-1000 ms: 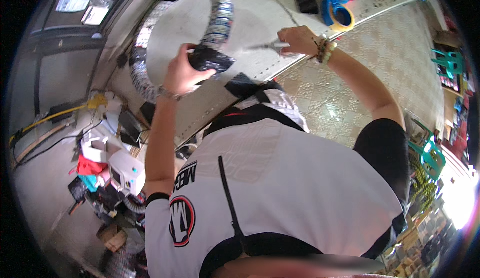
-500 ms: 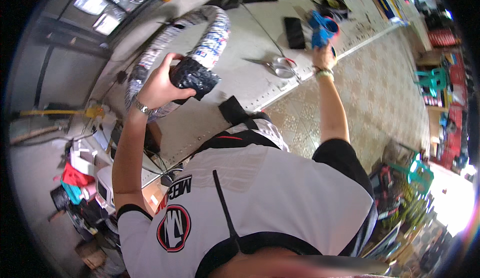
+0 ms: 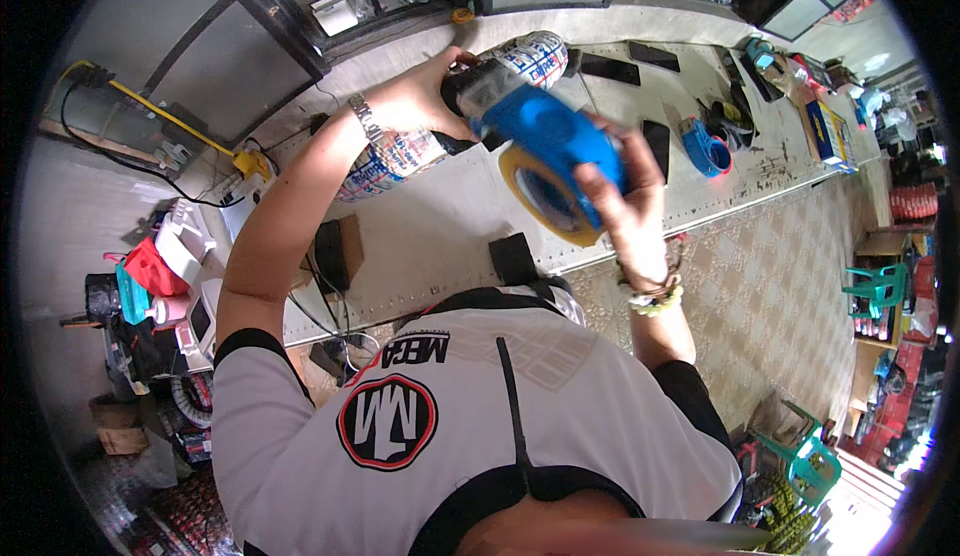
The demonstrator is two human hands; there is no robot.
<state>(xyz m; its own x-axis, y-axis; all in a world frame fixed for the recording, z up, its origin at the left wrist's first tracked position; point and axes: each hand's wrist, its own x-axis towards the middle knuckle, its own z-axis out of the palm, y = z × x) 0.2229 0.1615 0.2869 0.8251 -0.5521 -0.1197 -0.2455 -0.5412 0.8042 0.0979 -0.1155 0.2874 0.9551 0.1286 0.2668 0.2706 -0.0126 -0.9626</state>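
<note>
My left hand (image 3: 415, 101) grips a thick looped bundle (image 3: 395, 166) wrapped in printed white plastic, where a black wrap (image 3: 465, 86) covers part of it. In my right hand (image 3: 630, 191) is a blue tape dispenser (image 3: 545, 121) with a yellow-edged roll, slightly blurred. Its upper end is right against the black wrap, and a clear, tape-like patch shows there; whether it sticks to the wrap I cannot tell. A second blue tape dispenser (image 3: 705, 146) lies on the table beyond my right hand. The dispenser and my hands hide parts of the bundle.
Flat black pieces (image 3: 610, 68) lie along the far side of the white table (image 3: 420, 241), another black piece (image 3: 515, 258) at its near edge. A yellow-blue box (image 3: 830, 136) lies far right. Cables (image 3: 325, 296) hang at the left; a green chair (image 3: 812, 471) stands lower right.
My right hand has lifted a blue tape dispenser off the table and brought it left to the bundle. My left hand and the bundle appear farther up and right. The scissors no longer show.
</note>
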